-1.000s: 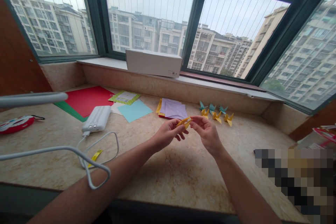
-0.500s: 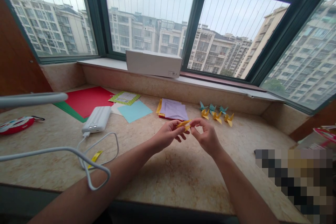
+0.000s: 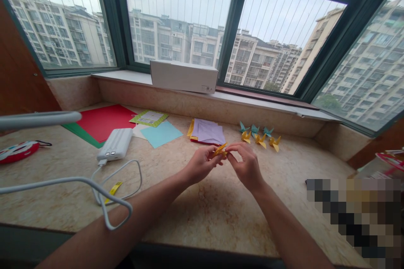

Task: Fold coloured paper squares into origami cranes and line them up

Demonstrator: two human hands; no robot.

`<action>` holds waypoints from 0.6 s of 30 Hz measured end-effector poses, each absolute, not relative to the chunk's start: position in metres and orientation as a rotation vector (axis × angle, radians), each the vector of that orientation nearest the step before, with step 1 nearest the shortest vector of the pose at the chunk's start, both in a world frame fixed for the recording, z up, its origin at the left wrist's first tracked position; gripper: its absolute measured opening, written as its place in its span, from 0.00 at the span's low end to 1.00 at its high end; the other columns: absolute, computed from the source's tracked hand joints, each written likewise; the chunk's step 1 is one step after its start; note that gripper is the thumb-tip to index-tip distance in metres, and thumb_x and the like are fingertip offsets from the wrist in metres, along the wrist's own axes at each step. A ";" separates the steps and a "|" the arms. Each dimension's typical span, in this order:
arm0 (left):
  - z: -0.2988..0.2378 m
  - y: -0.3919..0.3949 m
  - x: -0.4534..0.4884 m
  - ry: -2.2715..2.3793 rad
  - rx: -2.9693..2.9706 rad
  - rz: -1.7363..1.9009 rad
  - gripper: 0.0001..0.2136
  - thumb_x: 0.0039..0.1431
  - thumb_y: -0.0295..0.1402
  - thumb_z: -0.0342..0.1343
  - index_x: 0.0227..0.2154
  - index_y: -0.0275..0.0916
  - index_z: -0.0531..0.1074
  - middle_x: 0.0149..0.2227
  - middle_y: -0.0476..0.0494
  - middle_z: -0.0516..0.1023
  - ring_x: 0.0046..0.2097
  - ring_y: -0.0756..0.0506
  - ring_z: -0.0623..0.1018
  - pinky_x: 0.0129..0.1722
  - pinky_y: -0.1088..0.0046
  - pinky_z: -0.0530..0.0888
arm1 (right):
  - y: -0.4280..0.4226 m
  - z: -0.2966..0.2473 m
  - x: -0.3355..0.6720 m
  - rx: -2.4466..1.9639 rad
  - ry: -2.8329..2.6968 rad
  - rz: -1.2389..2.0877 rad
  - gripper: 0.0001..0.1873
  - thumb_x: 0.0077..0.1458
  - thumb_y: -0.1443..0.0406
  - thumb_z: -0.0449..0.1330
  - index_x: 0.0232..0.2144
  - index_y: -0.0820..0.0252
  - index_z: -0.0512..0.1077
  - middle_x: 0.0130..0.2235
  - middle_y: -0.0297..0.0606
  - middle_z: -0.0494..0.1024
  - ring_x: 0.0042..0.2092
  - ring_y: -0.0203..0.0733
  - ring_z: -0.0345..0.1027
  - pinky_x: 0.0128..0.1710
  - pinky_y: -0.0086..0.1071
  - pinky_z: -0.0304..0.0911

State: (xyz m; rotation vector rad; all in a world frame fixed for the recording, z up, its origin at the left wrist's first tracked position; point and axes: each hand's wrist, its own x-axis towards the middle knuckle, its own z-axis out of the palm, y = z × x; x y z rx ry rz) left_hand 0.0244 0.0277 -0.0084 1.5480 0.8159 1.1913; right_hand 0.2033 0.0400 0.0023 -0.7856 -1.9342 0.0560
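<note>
We observe both hands raised just above the marble counter [image 3: 205,212], meeting in front of the body. The left hand [image 3: 200,164] pinches a small yellow folded paper piece [image 3: 220,150] between thumb and forefinger. The right hand [image 3: 246,166] closes its fingertips on the same piece from the other side, with the remaining fingers curled loosely. The piece is therefore held in the air between the two hands, clear of the counter. It is near the stack of lilac and yellow sheets [image 3: 208,131] and not far from the row of blue and yellow folded figures [image 3: 259,136]. We judge the main hazard to be a tear or a crushed crease. The paper is small and thin and the two grips sit close together, so opposing pulls or too firm a pinch would damage it. A second hazard is loss of grip: if one hand releases a piece this light while the other shifts, it could drop to the counter or partly unfold. We also note the white cable [image 3: 63,180] looped on the counter beside the left forearm, near the power bank [image 3: 115,144]. A wide sweep of that arm could snag the cable and drag it across the surface. The folded figures lie near the right hand, and a careless motion could knock them out of line.
</note>
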 end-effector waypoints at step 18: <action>-0.003 0.022 0.029 0.784 1.481 1.335 0.14 0.62 0.44 0.56 0.38 0.37 0.69 0.36 0.43 0.76 0.36 0.45 0.79 0.34 0.71 0.73 | 0.033 0.005 0.193 -0.769 -1.794 0.374 0.08 0.60 0.65 0.61 0.40 0.54 0.79 0.41 0.40 0.79 0.43 0.44 0.73 0.45 0.40 0.69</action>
